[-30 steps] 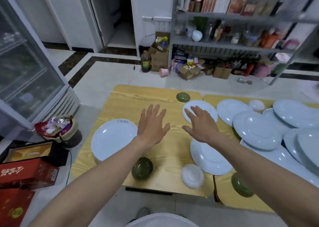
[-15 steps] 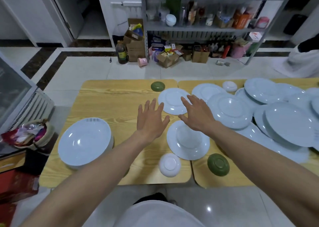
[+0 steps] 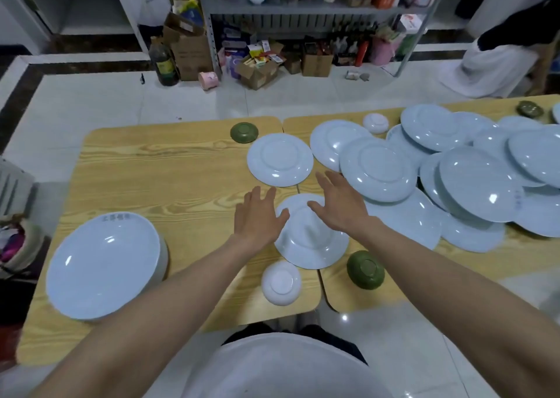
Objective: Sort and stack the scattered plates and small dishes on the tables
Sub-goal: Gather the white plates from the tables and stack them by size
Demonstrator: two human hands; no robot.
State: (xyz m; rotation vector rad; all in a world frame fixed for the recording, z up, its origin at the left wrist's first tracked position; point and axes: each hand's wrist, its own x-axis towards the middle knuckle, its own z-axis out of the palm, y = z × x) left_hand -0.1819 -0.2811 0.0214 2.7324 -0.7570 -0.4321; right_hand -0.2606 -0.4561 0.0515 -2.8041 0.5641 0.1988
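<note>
pale blue plate (image 3: 312, 240) upside down, glossy, foot ring up.

plates (image 3: 377, 167): glossy, smooth pale-blue ceramic, light glints
tables (image 3: 157, 170): light wood grain, smooth
green dishes (image 3: 365, 269): duller glaze, perhaps ceramic
boxes (image 3: 192, 53): cardboard
floor (image 3: 91, 100): shiny tiles

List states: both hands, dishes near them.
left hand: open, fingers spread
right hand: open, fingers spread
near plate: upside down, below both hands
far plate: upside down
near white dish: upside down
near green dish: upside down
large left plate: right side up
</note>
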